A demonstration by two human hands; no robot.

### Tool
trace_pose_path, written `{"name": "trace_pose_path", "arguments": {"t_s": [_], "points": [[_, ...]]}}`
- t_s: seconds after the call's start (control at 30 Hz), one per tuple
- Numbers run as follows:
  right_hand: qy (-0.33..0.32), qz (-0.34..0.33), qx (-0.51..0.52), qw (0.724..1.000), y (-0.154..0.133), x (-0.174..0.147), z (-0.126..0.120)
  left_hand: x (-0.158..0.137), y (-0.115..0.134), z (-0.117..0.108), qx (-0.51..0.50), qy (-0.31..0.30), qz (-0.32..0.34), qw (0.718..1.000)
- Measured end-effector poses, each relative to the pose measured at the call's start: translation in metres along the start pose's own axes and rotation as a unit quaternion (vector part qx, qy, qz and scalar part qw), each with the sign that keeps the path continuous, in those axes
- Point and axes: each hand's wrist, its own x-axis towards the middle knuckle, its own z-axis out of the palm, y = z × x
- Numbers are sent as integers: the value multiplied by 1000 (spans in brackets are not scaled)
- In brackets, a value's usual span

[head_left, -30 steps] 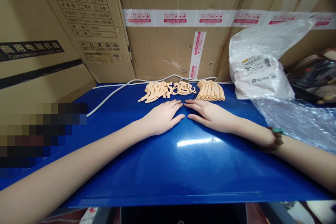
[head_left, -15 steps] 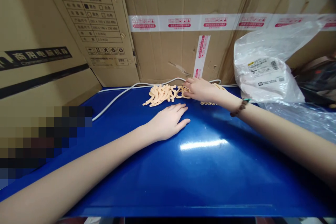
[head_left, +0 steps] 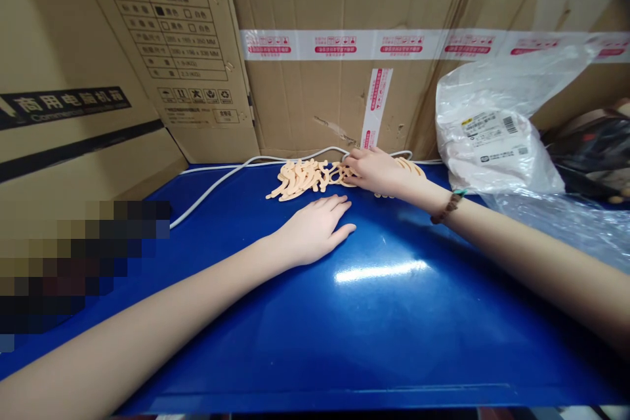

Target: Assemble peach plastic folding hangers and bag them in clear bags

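Note:
Palm down on the blue tabletop, my left hand lies open with its fingers stretched to the right. Just beyond its fingertips is a pile of cream-coloured, thin curved pieces. My right hand bends over the right part of these pieces. Its fingers are curled down among some ring-like pieces, and whether one is pinched cannot be seen. More curved pieces show behind the right hand, lined up side by side and partly covered by it.
A white cable runs along the back and left of the table. Cardboard boxes wall off the back and left. A clear plastic bag with labels stands at the right, with loose plastic film in front of it.
My right hand has shifted very slightly over the pieces, covering more of those in front of it. My left hand has stayed in place. The view has moved a little.

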Motion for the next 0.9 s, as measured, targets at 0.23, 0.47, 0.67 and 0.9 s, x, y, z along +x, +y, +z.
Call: {"name": "trace_pose_path", "arguments": {"t_s": [0.23, 0.47, 0.67, 0.9], "points": [[-23, 19, -1, 1000, 3, 1, -8, 1, -1, 1, 2, 1, 0, 1000], [-23, 35, 47, 998, 6, 1, -8, 1, 1, 0, -3, -3, -3, 1000], [-17, 69, 92, 993, 11, 2, -8, 1, 1, -1, -4, -6, -4, 1000], [30, 87, 129, 987, 16, 5, -8, 2, 1, 0, -4, -4, -1, 1000]]}}
